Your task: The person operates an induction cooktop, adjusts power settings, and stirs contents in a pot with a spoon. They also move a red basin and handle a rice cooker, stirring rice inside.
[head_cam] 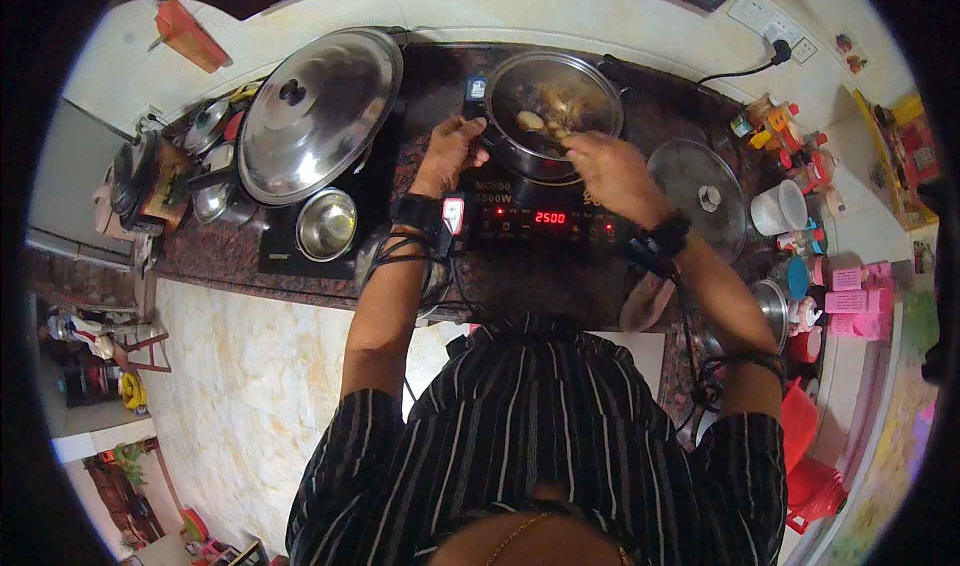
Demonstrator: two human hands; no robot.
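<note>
A stainless steel pot (517, 146) stands on a black induction cooker (525, 247) whose red display is lit. Brownish food (559, 101) and dark liquid fill the pot's inside. My left hand (452, 150) is at the pot's left side, with thumb and fingers about its dark side handle. Over the near right rim, my right hand (611, 168) has its fingers closed around a slim utensil, largely hidden by the hand. A pale oval shape (529, 121) in the food looks like the utensil's end, though I cannot tell for sure. Both wrists carry black bands with cables.
Left of the pot, a large wok with a domed steel lid (322, 116) sits beside a small steel bowl (327, 225). A glass lid (697, 198) lies to the right. Seasoning bottles (780, 127) and a white tub (780, 207) line the wall. A black plug (781, 51) trails its cord.
</note>
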